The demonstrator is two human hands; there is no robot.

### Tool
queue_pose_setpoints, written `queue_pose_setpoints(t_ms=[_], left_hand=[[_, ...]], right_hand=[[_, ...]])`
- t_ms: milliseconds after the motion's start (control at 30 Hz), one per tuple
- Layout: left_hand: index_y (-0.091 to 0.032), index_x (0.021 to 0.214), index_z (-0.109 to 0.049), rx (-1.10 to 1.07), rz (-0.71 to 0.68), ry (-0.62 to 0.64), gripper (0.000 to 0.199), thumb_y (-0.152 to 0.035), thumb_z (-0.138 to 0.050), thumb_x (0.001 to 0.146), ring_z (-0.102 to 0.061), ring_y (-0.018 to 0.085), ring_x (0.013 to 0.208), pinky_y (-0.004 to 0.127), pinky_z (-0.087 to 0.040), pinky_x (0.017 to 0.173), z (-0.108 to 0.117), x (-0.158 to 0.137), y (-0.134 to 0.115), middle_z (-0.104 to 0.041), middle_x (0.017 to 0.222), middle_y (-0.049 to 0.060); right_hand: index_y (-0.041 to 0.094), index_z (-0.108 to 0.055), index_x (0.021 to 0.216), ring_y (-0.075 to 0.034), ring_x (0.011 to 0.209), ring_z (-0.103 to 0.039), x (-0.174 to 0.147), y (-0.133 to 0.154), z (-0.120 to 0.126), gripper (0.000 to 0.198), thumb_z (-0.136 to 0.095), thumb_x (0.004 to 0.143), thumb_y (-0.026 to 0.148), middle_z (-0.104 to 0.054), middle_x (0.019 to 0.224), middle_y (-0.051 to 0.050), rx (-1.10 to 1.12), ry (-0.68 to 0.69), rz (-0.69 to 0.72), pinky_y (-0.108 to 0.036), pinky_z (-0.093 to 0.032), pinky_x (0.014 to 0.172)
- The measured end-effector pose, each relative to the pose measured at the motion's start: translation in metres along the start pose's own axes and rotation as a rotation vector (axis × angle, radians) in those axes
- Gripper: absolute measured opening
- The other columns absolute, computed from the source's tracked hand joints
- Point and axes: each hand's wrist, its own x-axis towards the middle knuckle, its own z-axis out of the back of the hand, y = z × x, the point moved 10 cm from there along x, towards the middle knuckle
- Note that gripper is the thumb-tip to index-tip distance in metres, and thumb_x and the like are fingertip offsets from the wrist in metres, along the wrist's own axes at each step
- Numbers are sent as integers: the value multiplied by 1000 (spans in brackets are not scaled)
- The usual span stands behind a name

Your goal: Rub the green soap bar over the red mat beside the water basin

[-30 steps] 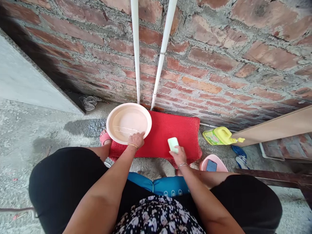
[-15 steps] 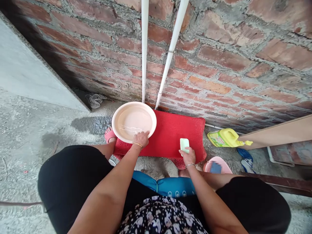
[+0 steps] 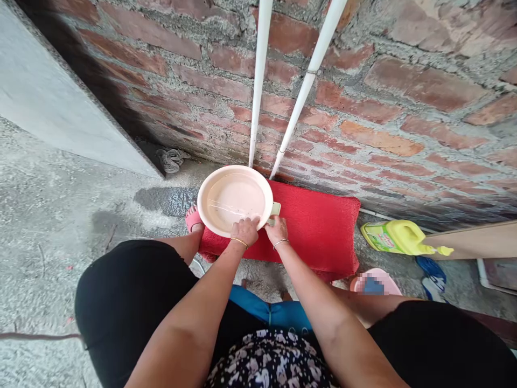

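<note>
One basin (image 3: 202, 200) of water (image 3: 236, 195) on a red cloth (image 3: 317, 229)
My left hand (image 3: 244, 230) grips the basin's near rim; my right hand (image 3: 277, 230) grips a pale green block (image 3: 277, 208), partly hidden by the basin's right edge.

Washbasin (image 3: 202, 202): smooth plastic with a soft sheen.
Pale green block (image 3: 277, 209): smooth-looking and matt; material hard to tell.
Red cloth (image 3: 313, 226): thick, matt, with a rough nap.
Pipes (image 3: 258, 81): smooth white plastic, faintly glossy.
Detergent bottle (image 3: 393, 237): smooth, shiny yellow plastic.
Wall (image 3: 226, 83): coarse matt brick, rough mortar.
Floor (image 3: 52, 205): gritty matt concrete, glistening at the wet patch (image 3: 177, 201).
Trousers (image 3: 129, 302): matt black cloth.
Bangles (image 3: 240, 242): slim, polished-looking metal.
</note>
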Motion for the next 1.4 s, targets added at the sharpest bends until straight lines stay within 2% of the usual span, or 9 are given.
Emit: queue_pose_setpoints(t_ms=[267, 467, 600, 833, 933, 1000, 1100, 1267, 1400], left_hand=[[-25, 136, -47, -13, -5, 30, 49, -28, -32, 90, -56, 34, 103, 49, -44, 84, 3, 1, -1, -60, 112, 17], [-24, 137, -47, 10, -7, 32, 48, -31, -33, 91, -56, 34, 102, 49, -45, 83, 3, 2, -2, -60, 112, 17], [-25, 138, -46, 25, -11, 24, 49, -25, -34, 90, -56, 32, 103, 48, -45, 84, 1, 3, -2, -59, 113, 16], [-28, 137, -46, 87, -4, 31, 51, -19, -34, 88, -57, 28, 103, 43, -47, 83, 3, 1, -2, -60, 113, 13], [-28, 136, -47, 97, -13, 14, 50, -18, -35, 88, -58, 29, 102, 43, -48, 82, 5, 1, -3, -61, 112, 12], [-28, 135, -47, 93, -11, 17, 49, -18, -36, 88, -58, 29, 101, 42, -48, 81, 5, 1, -4, -61, 111, 12], [-28, 135, -47, 79, -7, 15, 50, -18, -37, 88, -59, 30, 100, 43, -48, 80, 6, 1, -3, -62, 110, 13], [-27, 134, -49, 69, -14, 1, 49, -18, -38, 87, -58, 29, 99, 43, -47, 80, 7, 0, -4, -61, 110, 13], [-28, 133, -50, 49, -9, -5, 46, -21, -39, 88, -58, 29, 98, 43, -46, 80, 6, 0, -3, -61, 108, 13]], right_hand=[[22, -56, 110, -27, 95, -52, 7, 25, 2, 35, -52, 84, 45, -51, 108, -12, -217, -31, 15, -37, -40, 81], [24, -54, 110, -24, 94, -54, 20, 9, 13, 39, -59, 79, 46, -48, 110, -10, -281, -10, 27, -36, -40, 81], [25, -54, 112, -21, 93, -55, 23, -50, 56, 45, -65, 74, 46, -48, 108, -7, -254, -82, -115, -34, -41, 82], [23, -54, 112, -22, 90, -58, -15, -219, 152, 55, -69, 67, 52, -50, 111, -9, -60, -282, -637, -32, -44, 77], [22, -55, 112, -24, 89, -59, -31, -248, 167, 56, -68, 67, 53, -51, 111, -11, -22, -366, -731, -34, -44, 76], [21, -56, 110, -24, 88, -58, -27, -232, 160, 55, -68, 66, 53, -52, 109, -11, 3, -404, -650, -33, -44, 76], [23, -57, 106, -21, 86, -57, -4, -163, 126, 51, -68, 66, 51, -51, 105, -7, 42, -370, -383, -30, -43, 79], [26, -56, 108, -19, 89, -54, 35, -22, 48, 41, -64, 72, 44, -47, 107, -4, -52, -124, -6, -31, -43, 81], [23, -56, 107, -21, 91, -53, 47, 28, 11, 28, -56, 81, 32, -48, 105, -7, -173, 64, 99, -34, -42, 82]])
